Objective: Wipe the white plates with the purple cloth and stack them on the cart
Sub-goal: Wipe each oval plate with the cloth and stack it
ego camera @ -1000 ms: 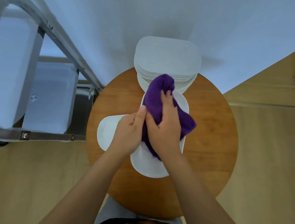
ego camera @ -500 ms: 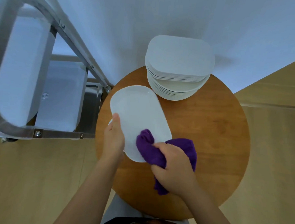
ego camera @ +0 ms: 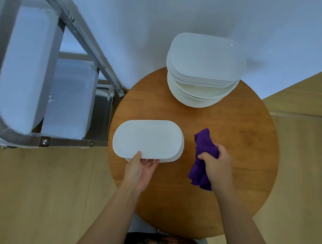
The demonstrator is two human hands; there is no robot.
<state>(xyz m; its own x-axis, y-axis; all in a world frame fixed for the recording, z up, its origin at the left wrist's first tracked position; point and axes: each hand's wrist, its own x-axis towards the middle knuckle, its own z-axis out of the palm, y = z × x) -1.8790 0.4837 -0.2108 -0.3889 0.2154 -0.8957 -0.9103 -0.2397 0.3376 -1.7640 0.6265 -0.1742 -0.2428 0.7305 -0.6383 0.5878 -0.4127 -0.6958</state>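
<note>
Left fingers: thumb (ego camera: pixel 138 155) lies on top of the near rim of the oval plate (ego camera: pixel 148 138); the other fingertips show from under that rim. We read it as a pinch on the edge.
Left hand (ego camera: pixel 139 169): grips the plate from the near side, palm turned up, forearm running back toward us.
Right fingers: curled round the purple cloth (ego camera: pixel 203 157), which bunches above and below the fist.
Right hand (ego camera: pixel 214 165): holds the cloth just right of the oval plate, apart from it.
Oval plate: left part of the round table (ego camera: pixel 230 125), long axis across our view. A second rim peeks out below and to its right, so it may sit over another plate; we cannot tell if it is lifted or resting.
Plate stack (ego camera: pixel 203 70): beyond the oval plate to the right, at the far edge of the table; flat rounded plates on top of deeper ones.
Cart (ego camera: pixel 45 140): left of the oval plate, just beside the table; metal frame, white shapes on its shelf that look like plates.
Handling, plate: we judge it rigid, smooth, breakable and fairly heavy for an edge pinch. One hand at the near rim leaves the far end to droop; fingers well under, or a hold at mid-length, seems safer.
Handling, cloth: soft, limp, light; any bunch gives a hold.
Risk: glazed surface may slide on the plate under it.
</note>
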